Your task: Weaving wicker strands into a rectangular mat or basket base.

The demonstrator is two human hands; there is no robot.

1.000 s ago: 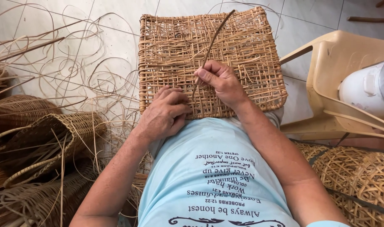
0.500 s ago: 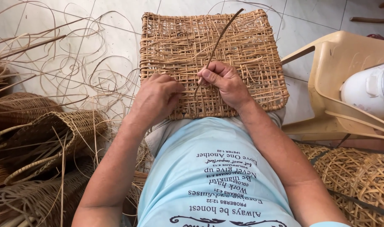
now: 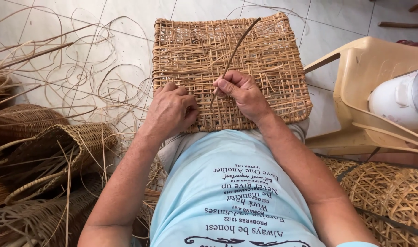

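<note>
With my right hand (image 3: 243, 93) pinched shut on the rattan strand (image 3: 238, 45) over the woven rattan panel (image 3: 264, 64) on my lap, left hand (image 3: 172, 110) pressing flat, empty, I fear the strand kinking if bent sharply.

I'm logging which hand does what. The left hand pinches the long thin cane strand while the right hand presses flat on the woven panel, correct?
No, the hands are swapped. In the head view the right hand pinches the long thin cane strand, and the left hand presses on the woven panel.
</note>
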